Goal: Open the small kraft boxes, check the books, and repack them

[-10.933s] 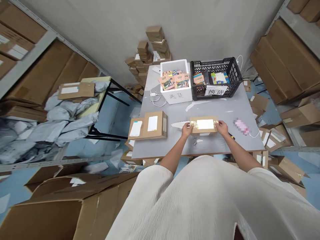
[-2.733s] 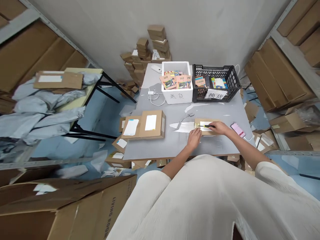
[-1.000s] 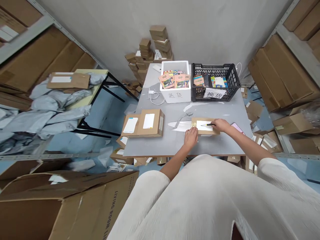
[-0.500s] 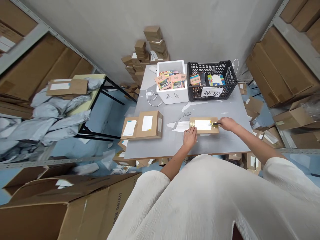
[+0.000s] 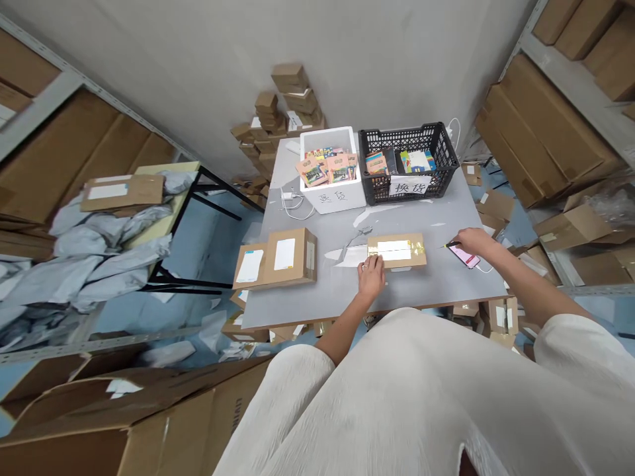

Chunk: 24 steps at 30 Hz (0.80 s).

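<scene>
Grey and scuffed, the table (image 5: 436,284) stood against a pale wall, hemmed in by shelving loaded with large cartons. On it the left hand (image 5: 372,277) lay palm down, fingers loosely spread and gripping nothing, its fingertips touching the near left corner of a flat cardboard parcel (image 5: 397,250). That parcel lay flat near the middle of the table, a white label across its top and shiny tape at both short ends. Touching its left end was a torn scrap of grey wrapping (image 5: 353,255).

The right hand (image 5: 471,242) was off to the right of the parcel, clear of it, pinched around a small yellow-and-black cutter (image 5: 450,244) whose tip pointed back toward the parcel. Just under that hand lay a pink phone (image 5: 465,257) with a white cable trailing from it toward the table's edge.

Farther left, two more cardboard parcels (image 5: 276,260) rested side by side, the smaller one jutting past the table's left edge. At the far side stood a white foam box (image 5: 330,195) holding colourful booklets and, touching it on the right, a black plastic crate (image 5: 445,158) with a handwritten paper sign on its front. A white charger (image 5: 288,198) and its cord lay left of the foam box. Small brown boxes (image 5: 282,106) were stacked against the wall beyond. Grey mailing bags (image 5: 94,258) were heaped over a black-framed stand to the left.
</scene>
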Each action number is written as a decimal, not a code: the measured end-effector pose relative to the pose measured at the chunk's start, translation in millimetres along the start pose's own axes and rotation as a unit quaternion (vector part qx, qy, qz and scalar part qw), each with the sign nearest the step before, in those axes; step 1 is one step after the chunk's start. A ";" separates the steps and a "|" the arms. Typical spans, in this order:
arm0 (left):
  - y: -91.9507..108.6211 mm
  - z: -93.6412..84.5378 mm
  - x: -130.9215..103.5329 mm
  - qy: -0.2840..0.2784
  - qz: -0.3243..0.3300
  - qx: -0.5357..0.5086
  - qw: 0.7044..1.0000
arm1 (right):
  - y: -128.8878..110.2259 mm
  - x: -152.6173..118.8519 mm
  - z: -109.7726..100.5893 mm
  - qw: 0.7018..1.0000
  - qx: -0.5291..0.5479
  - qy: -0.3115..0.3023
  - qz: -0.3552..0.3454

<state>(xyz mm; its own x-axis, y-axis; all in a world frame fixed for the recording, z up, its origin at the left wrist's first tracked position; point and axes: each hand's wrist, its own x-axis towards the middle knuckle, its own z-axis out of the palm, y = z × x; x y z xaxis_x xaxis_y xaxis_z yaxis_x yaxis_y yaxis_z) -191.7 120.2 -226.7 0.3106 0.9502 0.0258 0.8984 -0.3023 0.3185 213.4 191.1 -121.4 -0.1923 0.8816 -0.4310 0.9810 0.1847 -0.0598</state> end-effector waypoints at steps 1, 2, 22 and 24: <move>1.1 -0.3 0.9 0.000 -0.008 0.000 1.000 | 9.0 -3.4 0.7 1.000 0.008 0.004 0.010; 2.9 -0.4 2.6 0.001 -0.016 0.000 1.000 | 16.8 -7.2 1.8 1.000 0.019 0.012 0.019; 74.2 2.0 102.6 -0.172 0.082 0.046 0.981 | 16.0 -8.5 28.0 0.979 0.186 0.081 -0.021; 75.7 2.0 100.7 -0.171 0.072 0.043 0.982 | 11.3 -7.1 29.9 0.977 0.194 0.083 -0.025</move>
<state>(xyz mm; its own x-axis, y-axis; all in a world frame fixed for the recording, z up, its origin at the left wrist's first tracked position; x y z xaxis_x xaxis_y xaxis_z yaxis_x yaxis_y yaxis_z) -91.7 192.9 -201.9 0.5083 0.8212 -0.2592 0.8564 -0.4504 0.2526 226.7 174.0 -145.9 -0.2110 0.9398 -0.2689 0.9000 0.0794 -0.4285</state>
